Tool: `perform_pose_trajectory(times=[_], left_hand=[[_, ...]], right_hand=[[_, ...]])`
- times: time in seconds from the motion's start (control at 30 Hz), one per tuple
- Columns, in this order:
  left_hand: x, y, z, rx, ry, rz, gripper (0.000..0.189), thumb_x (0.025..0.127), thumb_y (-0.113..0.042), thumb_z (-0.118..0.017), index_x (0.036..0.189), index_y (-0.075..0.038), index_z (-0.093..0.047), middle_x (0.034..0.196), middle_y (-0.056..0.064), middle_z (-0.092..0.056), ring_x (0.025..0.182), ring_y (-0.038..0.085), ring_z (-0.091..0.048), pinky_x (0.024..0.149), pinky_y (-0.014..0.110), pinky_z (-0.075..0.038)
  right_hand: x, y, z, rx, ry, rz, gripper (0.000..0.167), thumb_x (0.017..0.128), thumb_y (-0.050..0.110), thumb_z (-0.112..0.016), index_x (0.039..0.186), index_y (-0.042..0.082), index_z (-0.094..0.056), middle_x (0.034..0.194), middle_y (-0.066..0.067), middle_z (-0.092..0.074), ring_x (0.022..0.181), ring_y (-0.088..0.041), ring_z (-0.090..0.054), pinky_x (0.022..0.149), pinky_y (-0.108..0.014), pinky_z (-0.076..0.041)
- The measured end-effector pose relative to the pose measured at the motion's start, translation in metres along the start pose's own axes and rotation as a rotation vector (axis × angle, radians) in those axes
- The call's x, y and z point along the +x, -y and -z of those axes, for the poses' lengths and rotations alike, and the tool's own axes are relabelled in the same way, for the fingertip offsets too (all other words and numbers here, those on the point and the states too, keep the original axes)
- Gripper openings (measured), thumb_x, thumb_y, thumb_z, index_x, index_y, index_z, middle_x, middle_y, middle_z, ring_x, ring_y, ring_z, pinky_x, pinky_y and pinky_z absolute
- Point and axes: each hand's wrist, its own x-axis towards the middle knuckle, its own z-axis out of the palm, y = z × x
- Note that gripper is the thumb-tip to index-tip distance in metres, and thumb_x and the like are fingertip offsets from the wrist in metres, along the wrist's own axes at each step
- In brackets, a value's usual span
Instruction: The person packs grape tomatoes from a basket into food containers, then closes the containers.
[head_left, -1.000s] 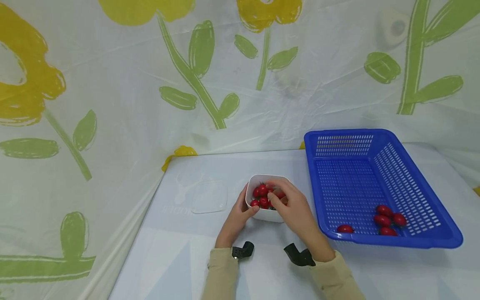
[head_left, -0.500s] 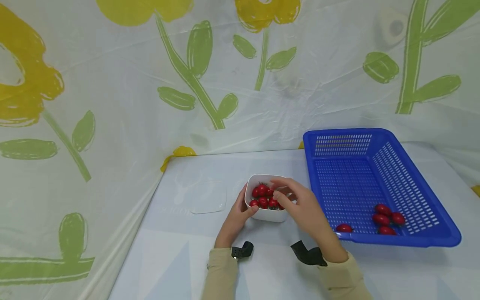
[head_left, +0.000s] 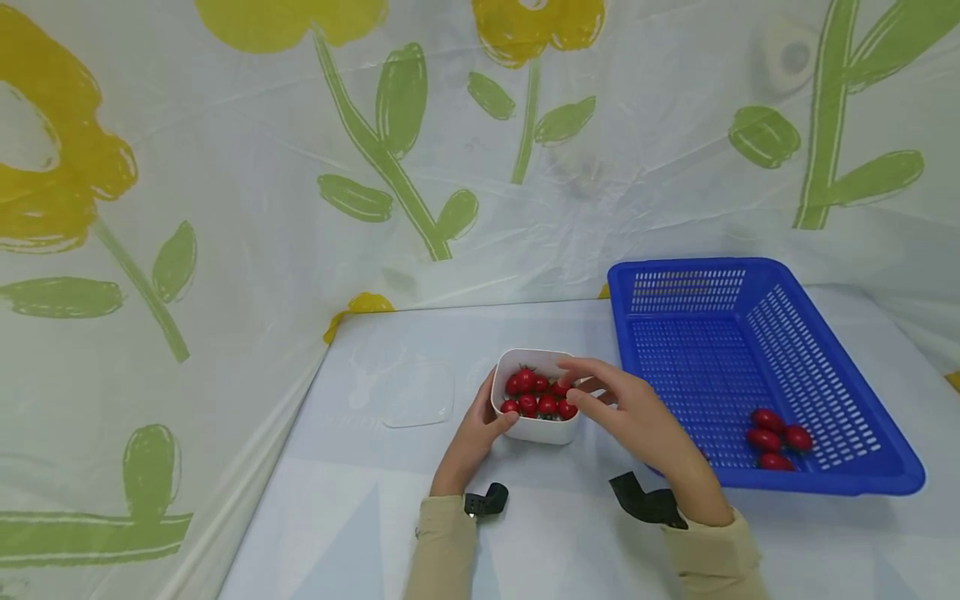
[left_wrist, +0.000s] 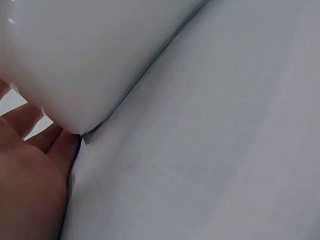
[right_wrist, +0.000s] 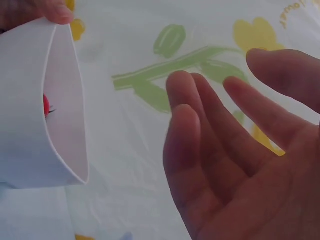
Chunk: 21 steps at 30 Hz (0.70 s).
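A white square box (head_left: 542, 431) stands on the table, holding several red cherry tomatoes (head_left: 527, 405) with green stems. My left hand (head_left: 474, 437) grips its left side, thumb at the near rim and fingers along the wall. From the left wrist, the box wall (left_wrist: 100, 55) fills the top left, with the left hand (left_wrist: 30, 175) against it. My right hand (head_left: 637, 417) hovers at the box's right rim, fingers loosely bent and holding nothing. In the right wrist view, the empty right hand (right_wrist: 240, 150) is apart from the box (right_wrist: 22, 100), where one tomato (right_wrist: 46, 105) peeks out.
To the right sits a large blue plastic basket (head_left: 825, 482) with several loose tomatoes (head_left: 765, 440) in its near right corner. A thin clear square lid (head_left: 420, 396) lies left of the box. Behind the table hangs a flower-printed curtain (head_left: 247, 125).
My right hand has drawn back to the right from over the tomatoes, uncovering more of them, and now overlaps the basket's near left corner. The left hand and box stay put.
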Motion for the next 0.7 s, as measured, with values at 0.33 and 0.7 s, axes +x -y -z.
perform_pose_trajectory(times=[0.33, 0.7], left_hand=[[0.003, 0.008, 0.0, -0.037, 0.011, -0.009, 0.071, 0.086, -0.019, -0.058, 0.143, -0.026, -0.016, 0.146, -0.004, -0.019, 0.133, 0.019, -0.017, 0.104, 0.039, -0.023], [0.002, 0.006, 0.003, -0.028, -0.005, -0.025, 0.07, 0.086, -0.018, -0.058, 0.143, -0.025, -0.018, 0.145, -0.003, -0.021, 0.133, 0.02, -0.019, 0.104, 0.04, -0.024]], right_hand=[[-0.007, 0.003, 0.011, 0.043, 0.043, -0.022, 0.038, 0.088, 0.036, -0.054, 0.125, 0.027, -0.05, 0.109, 0.009, -0.058, 0.091, -0.008, -0.055, 0.072, -0.03, -0.049], [-0.008, 0.006, 0.028, 0.198, 0.076, 0.093, 0.031, 0.091, 0.014, -0.052, 0.121, 0.014, -0.052, 0.103, -0.005, -0.059, 0.085, -0.018, -0.059, 0.064, -0.029, -0.05]])
